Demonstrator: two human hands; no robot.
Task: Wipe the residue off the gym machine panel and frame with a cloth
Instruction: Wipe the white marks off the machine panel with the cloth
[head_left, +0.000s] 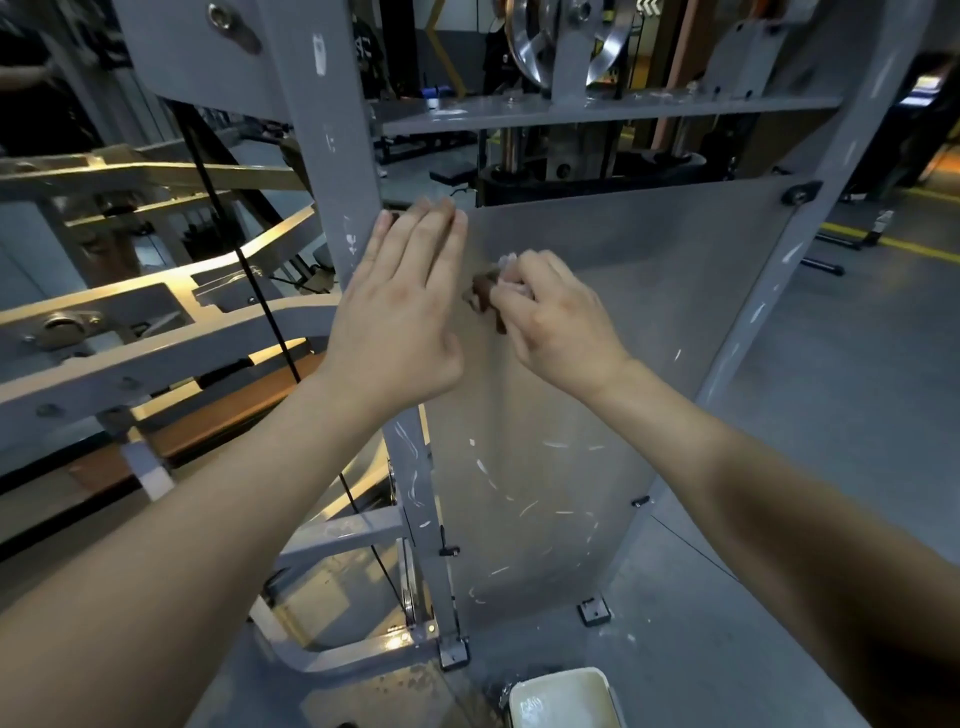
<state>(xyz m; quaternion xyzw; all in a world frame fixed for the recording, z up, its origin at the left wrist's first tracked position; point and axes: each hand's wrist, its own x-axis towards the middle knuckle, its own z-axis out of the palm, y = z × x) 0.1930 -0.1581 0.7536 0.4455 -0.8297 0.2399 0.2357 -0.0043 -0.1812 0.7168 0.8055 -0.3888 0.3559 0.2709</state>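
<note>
Grey gym floor (831, 441) lies open right of the frame (337, 156). At the panel's (597, 322) upper left edge, the left hand (400, 317) presses with a wide, flat grip. The right hand's (556, 317) grip pinches a white cloth (511, 262), mostly hidden under the fingers. The brown patch (485, 296) beside it is unclear.

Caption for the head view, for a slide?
Left hand lies flat against the panel while right hand presses a cloth to it; white streaks lower down.
</note>
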